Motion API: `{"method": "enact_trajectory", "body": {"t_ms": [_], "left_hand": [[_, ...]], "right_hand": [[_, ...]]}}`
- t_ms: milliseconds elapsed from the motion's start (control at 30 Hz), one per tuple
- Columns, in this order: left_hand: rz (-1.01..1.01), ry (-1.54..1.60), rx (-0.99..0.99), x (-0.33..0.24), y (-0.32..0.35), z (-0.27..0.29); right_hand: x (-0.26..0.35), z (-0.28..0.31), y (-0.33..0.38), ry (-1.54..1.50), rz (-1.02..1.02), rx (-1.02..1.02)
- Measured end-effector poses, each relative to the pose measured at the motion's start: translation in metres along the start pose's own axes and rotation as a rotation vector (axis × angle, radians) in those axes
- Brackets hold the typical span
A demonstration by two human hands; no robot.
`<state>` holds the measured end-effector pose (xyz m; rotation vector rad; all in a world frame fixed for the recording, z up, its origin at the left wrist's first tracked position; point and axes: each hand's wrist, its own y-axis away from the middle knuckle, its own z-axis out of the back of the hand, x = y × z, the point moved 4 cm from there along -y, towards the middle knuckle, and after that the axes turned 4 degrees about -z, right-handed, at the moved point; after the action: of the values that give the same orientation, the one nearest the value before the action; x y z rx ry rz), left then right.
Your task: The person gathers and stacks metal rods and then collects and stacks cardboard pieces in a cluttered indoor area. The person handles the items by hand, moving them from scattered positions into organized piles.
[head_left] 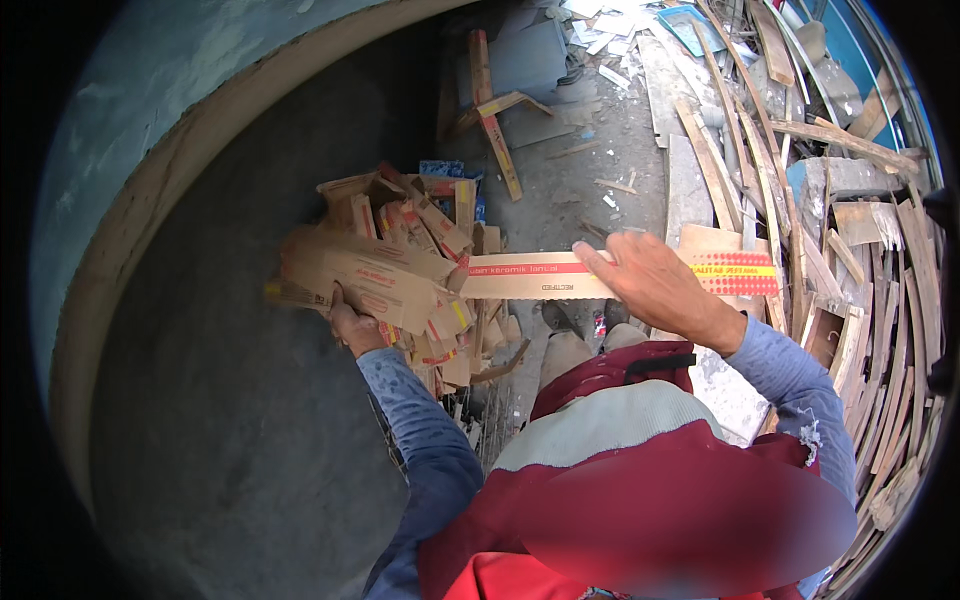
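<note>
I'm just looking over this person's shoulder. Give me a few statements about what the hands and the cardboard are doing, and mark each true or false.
1. The left hand holds a bundle of flattened cardboard boxes. True.
2. The right hand rests on a long cardboard strip. True.
3. The strip stands upright. False: it lies roughly level, running from the bundle to the right.
4. The ground at right is covered with wooden slats and scraps. True.
5. Both hands wear gloves. False: they are bare, with blue sleeves on the arms.
</note>
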<state>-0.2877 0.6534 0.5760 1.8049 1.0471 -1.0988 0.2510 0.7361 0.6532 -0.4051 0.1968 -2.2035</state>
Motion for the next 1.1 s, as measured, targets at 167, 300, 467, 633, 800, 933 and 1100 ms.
{"method": "enact_trajectory", "body": {"t_ms": [167, 300, 467, 633, 800, 933, 1100], "left_hand": [[-0.839, -0.642, -0.102, -0.054, -0.017, 0.023], [-0.757, -0.546, 0.17, -0.115, -0.023, 0.049], [-0.606, -0.752, 0.295, -0.075, 0.039, 0.036], [-0.075, -0.663, 0.566, 0.055, 0.137, -0.032], [0.18, -0.18, 0.693, 0.098, 0.199, -0.069], [0.287, 0.019, 0.748, 0.1, 0.187, -0.063], [0.4, -0.089, 0.705, 0.108, 0.164, -0.03]], "right_hand": [[-0.03, -0.005, 0.027, -0.176, 0.089, 0.374], [-0.12, 0.023, 0.096, -0.293, -0.498, 0.886], [-0.094, -0.001, 0.079, -0.953, -0.652, 0.282], [-0.006, -0.054, -0.036, -1.446, -0.322, 0.262], [0.032, -0.106, -0.133, -1.219, -0.471, -0.072], [0.027, -0.149, -0.126, -0.803, -0.76, -0.245], [0.052, -0.201, -0.108, -2.176, -0.774, 0.126]]}}
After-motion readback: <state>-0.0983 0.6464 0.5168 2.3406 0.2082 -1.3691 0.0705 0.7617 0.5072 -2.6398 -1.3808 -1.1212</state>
